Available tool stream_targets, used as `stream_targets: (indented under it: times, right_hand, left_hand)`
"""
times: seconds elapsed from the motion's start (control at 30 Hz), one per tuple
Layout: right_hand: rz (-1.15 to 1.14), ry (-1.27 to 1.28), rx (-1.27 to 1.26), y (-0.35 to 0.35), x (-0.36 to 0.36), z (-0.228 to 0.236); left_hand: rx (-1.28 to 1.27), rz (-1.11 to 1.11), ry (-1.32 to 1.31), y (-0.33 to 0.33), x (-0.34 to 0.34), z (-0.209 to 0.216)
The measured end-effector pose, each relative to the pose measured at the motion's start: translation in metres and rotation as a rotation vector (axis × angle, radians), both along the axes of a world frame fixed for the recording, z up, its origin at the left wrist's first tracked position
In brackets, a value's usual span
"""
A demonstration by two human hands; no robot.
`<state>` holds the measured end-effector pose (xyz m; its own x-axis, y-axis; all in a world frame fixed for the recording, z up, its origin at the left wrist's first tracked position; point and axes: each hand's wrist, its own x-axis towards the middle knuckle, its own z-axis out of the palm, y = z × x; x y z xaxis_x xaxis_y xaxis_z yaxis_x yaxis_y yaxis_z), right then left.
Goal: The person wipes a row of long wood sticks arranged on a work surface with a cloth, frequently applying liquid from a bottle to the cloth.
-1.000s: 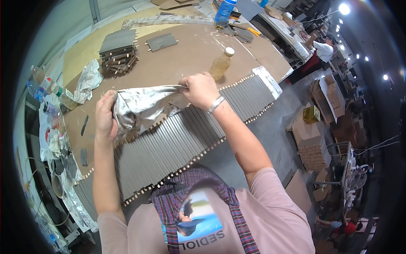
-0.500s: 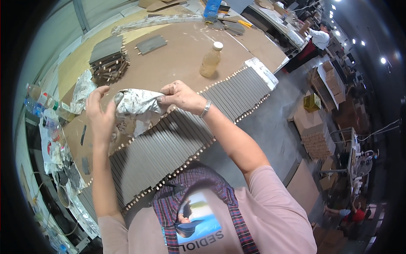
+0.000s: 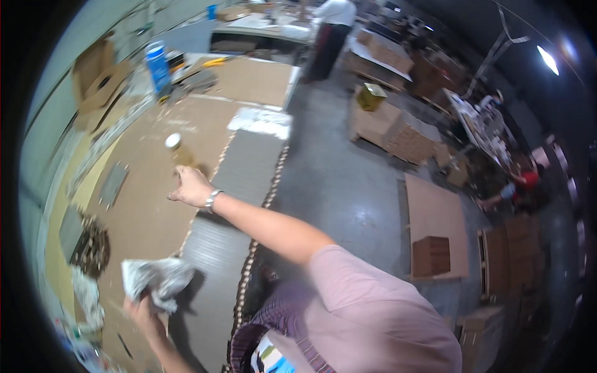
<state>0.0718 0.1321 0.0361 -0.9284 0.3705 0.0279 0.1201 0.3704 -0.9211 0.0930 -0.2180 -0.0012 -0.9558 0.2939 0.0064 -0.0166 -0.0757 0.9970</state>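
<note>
The left hand (image 3: 144, 316) grips a crumpled white cloth (image 3: 160, 280) between thumb and fingers, the cloth bunched above the fingertips and stained grey in places. The right hand (image 3: 194, 188) stretches out with thumb and fingers apart, its fingers overlapping the lower part of a capped bottle (image 3: 181, 153) of yellowish liquid; I cannot tell whether they touch it. The bottle stands on a brown board (image 3: 146, 214) and has a white cap. A metal band (image 3: 212, 200) circles the right wrist.

The cloth is over the board, beside the near part of a long row of grey strips (image 3: 221, 245), whose edges show pale peg ends. A silvery-white block (image 3: 261, 123) lies at the row's far end.

A grey panel (image 3: 113, 185) lies left of the bottle, and a stack of strips (image 3: 90, 245) sits nearer the left hand. Farther off stands a blue container (image 3: 158, 69) with paler markings, too blurred to read. A yellow-handled tool (image 3: 214, 61) lies to its right. At the lower edge, a blue and pale print (image 3: 273, 357) shows partly on the wearer's shirt, beside a checked apron (image 3: 264, 323). On stacked cardboard (image 3: 379, 124) across the aisle sits a gold-coloured tin (image 3: 371, 97), its surface detail too small to make out.
</note>
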Motion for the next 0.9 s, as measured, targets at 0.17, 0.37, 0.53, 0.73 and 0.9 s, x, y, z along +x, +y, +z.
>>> stream_targets:
  times: [0.17, 0.37, 0.53, 0.73, 0.9]
  right_hand:
    - [-0.323, -0.121, 0.202, 0.088, -0.043, -0.061]
    - [-0.082, -0.193, 0.018, 0.090, -0.094, -0.079]
    - [0.042, -0.033, -0.079, 0.095, -0.104, -0.092]
    - [0.187, 0.021, -0.024, 0.062, -0.129, -0.078]
    - [0.544, 0.060, 0.163, 0.032, -0.098, -0.030]
  left_hand:
    - [0.161, 0.025, -0.154, 0.028, -0.024, 0.006]
    - [0.072, 0.073, -0.221, 0.053, -0.043, -0.013]
    - [0.086, 0.118, -0.255, 0.082, -0.044, -0.021]
    - [0.183, 0.236, -0.313, 0.085, -0.050, -0.017]
    - [0.149, 0.284, -0.415, 0.095, -0.049, -0.010]
